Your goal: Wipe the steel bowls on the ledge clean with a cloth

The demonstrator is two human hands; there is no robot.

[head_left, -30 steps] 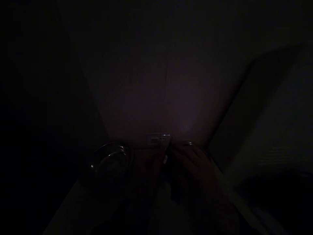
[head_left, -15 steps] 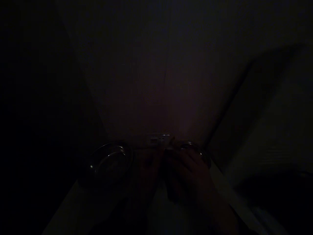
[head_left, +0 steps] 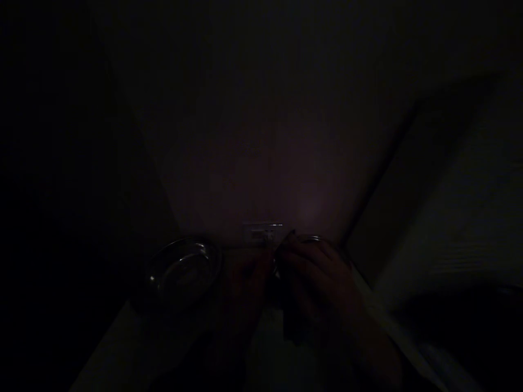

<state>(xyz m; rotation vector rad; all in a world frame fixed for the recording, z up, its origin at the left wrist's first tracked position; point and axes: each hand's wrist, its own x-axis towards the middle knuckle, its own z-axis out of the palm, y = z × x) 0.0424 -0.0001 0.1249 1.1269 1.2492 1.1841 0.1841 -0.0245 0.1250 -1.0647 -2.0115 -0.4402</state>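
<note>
The view is very dark. My left hand (head_left: pixel 247 286) is low in the middle, its fingers bent, close beside a thin dark object (head_left: pixel 291 237) with a faint bright edge. My right hand (head_left: pixel 324 275) curls over that object from the right, fingers together. What exactly the two hands hold is lost in the dark. Dark cloth-like material (head_left: pixel 291 326) hangs below the right hand. A shiny round metal bowl (head_left: pixel 153 279) stands left of my left hand. Behind my right hand shows the bright rim of a second round vessel (head_left: pixel 312 238), mostly covered.
A pale worktop (head_left: pixel 108 345) lies under the hands. Beyond them is a pale wall (head_left: pixel 261 136) with a small light plate (head_left: pixel 255 224) low on it. On the right stands a large slanted panel (head_left: pixel 461 218), with a dark shape (head_left: pixel 457 321) below it.
My right hand has shifted slightly up and now covers more of the right vessel. The thin dark object between the hands shows more. The left bowl has stayed put.
</note>
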